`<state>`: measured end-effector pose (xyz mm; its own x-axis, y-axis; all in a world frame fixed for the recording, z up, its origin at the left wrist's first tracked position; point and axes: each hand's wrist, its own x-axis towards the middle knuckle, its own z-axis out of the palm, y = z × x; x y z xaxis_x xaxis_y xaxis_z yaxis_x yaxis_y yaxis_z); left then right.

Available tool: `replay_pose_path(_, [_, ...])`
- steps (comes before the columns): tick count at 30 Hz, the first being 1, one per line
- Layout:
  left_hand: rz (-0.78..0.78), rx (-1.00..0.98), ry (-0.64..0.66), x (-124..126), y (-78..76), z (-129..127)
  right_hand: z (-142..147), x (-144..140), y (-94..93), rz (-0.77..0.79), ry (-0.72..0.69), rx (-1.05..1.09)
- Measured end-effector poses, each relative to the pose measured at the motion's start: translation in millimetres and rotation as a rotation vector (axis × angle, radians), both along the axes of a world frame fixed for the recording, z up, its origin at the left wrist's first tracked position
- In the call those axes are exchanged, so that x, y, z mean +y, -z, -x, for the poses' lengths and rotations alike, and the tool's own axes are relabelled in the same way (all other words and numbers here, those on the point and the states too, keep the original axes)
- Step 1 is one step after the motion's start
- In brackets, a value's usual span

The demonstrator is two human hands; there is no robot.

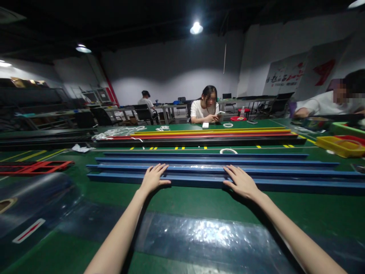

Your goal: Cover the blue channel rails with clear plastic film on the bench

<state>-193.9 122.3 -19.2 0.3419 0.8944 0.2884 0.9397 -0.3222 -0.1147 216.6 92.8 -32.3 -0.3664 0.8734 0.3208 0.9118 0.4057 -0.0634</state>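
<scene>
Several long blue profiles (199, 182) lie side by side across the green table (114, 201). My left hand (154, 178) rests on the nearer ones left of their middle, fingers stretched forward and thumb out along the front profile. On the right, my right hand (242, 181) lies over the same profiles, its fingers spread and its thumb by the front edge. Neither hand grips anything that shows. Between my arms a sheet of clear film (199, 236) is spread flat and shines under the lamp.
A large roll of clear film (37, 205) lies at the left, near red frames (37, 166). Beyond the blue profiles are black, red and yellow strips (211, 132) and a white ring (228, 151). Yellow trays (339, 146) stand right. A person (207, 104) sits opposite holding a phone; another leans in right.
</scene>
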Motion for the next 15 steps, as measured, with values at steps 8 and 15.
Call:
replay_pose_path(8, [0.030, -0.017, -0.020, 2.3, -0.5, 1.1, -6.5, 7.7, 4.9, 0.004, -0.045, -0.012])
replay_pose_path(15, [0.084, 0.000, -0.056, -3.4, -7.6, -7.0, -7.9, 11.5, 4.5, 0.025, -0.059, 0.013])
